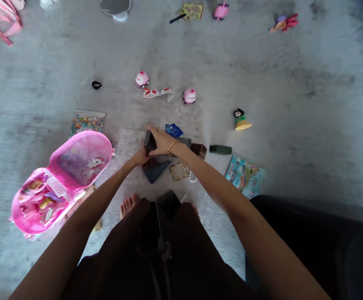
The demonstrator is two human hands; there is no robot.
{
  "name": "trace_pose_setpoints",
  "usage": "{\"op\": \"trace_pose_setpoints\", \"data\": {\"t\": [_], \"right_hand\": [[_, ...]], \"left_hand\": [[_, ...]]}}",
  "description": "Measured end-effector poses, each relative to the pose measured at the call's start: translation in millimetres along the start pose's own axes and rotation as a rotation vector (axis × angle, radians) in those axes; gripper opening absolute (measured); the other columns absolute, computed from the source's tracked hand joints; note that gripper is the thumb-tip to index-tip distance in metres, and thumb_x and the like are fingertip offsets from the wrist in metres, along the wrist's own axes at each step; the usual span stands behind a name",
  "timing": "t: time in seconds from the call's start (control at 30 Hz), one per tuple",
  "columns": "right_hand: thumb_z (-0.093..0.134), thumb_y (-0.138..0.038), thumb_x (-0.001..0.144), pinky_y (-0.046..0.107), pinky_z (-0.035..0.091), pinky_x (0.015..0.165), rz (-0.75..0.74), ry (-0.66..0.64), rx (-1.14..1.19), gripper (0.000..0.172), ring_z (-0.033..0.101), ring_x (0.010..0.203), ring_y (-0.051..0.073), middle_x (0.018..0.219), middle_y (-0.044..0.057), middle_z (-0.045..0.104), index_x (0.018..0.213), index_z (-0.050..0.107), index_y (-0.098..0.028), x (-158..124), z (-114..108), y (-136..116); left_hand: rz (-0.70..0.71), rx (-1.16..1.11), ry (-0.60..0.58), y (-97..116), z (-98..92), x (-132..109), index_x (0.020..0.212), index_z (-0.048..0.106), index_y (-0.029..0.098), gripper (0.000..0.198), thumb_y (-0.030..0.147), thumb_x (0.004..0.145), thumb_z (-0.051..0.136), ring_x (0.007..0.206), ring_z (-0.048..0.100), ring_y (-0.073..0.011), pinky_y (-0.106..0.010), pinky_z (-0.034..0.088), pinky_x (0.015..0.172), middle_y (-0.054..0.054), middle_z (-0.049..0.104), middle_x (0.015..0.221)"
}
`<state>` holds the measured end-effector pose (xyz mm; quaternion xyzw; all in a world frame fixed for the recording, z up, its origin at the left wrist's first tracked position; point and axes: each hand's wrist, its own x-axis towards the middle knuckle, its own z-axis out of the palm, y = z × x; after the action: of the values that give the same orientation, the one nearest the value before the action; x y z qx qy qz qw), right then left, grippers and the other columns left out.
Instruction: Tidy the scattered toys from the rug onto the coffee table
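Both my hands are closed on a dark, box-shaped item point(149, 141) just above the floor in front of my feet. My left hand point(141, 156) grips its lower left side. My right hand point(161, 141), with a gold bracelet at the wrist, grips its upper right side. Fingers hide part of it, so its exact kind does not show. A small blue packet point(174, 130) and a dark grey flat piece point(184, 142) lie beside my right hand. Below my hands are a blue-grey flat item point(157, 171) and a cream square frame point(178, 171).
An open pink toy suitcase point(86, 160) with toys inside stands at left. Pink toy cars point(142, 78), a doll point(240, 119), a brown ridged stack point(199, 150), a dark green item point(220, 149) and a blue book point(245, 176) lie about. A black shape point(309, 237) fills the lower right.
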<state>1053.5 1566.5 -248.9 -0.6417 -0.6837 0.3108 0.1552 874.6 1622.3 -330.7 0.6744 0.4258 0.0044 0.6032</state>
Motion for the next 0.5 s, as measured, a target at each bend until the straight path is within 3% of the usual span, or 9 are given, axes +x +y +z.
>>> {"op": "trace_pose_setpoints", "data": {"t": [0.1,0.2,0.33,0.5], "right_hand": [[0.088,-0.033,0.061,0.049,0.042,0.104,-0.045,0.094,-0.05,0.13,0.047,0.127,0.036,0.142,0.02,0.043,0.157,0.002,-0.019,-22,-30,7],[0.089,-0.031,0.061,0.052,0.042,0.101,0.013,0.061,-0.211,0.129,0.047,0.125,0.039,0.139,0.02,0.047,0.158,0.004,-0.02,-48,-49,16],[0.087,-0.031,0.065,0.049,0.042,0.098,0.076,-0.083,-0.359,0.123,0.051,0.121,0.039,0.139,0.022,0.05,0.158,0.008,-0.018,-68,-36,22],[0.083,-0.035,0.069,0.05,0.039,0.1,0.124,-0.074,-0.396,0.115,0.051,0.122,0.04,0.142,0.025,0.047,0.158,0.012,-0.017,-72,-20,25]], "left_hand": [[-0.004,0.024,-0.057,4,-5.9,-1,0.102,0.05,0.018,0.035,0.015,0.071,0.068,0.063,0.055,-0.0134,-0.027,0.044,0.065,0.006,0.055,0.067],[-0.033,0.028,-0.093,14,-13.6,-5,0.101,0.05,0.018,0.03,0.018,0.077,0.068,0.053,0.048,-0.0088,-0.021,0.04,0.057,0.008,0.051,0.062],[-0.116,0.009,-0.017,33,-22.3,-5,0.105,0.048,0.018,0.025,0.016,0.083,0.061,0.052,0.055,-0.0092,-0.02,0.042,0.052,0.004,0.06,0.071],[-0.168,-0.075,0.097,47,-20.9,-2,0.108,0.044,0.019,0.023,0.012,0.088,0.054,0.056,0.063,-0.0091,-0.019,0.045,0.051,0.0,0.066,0.085]]}}
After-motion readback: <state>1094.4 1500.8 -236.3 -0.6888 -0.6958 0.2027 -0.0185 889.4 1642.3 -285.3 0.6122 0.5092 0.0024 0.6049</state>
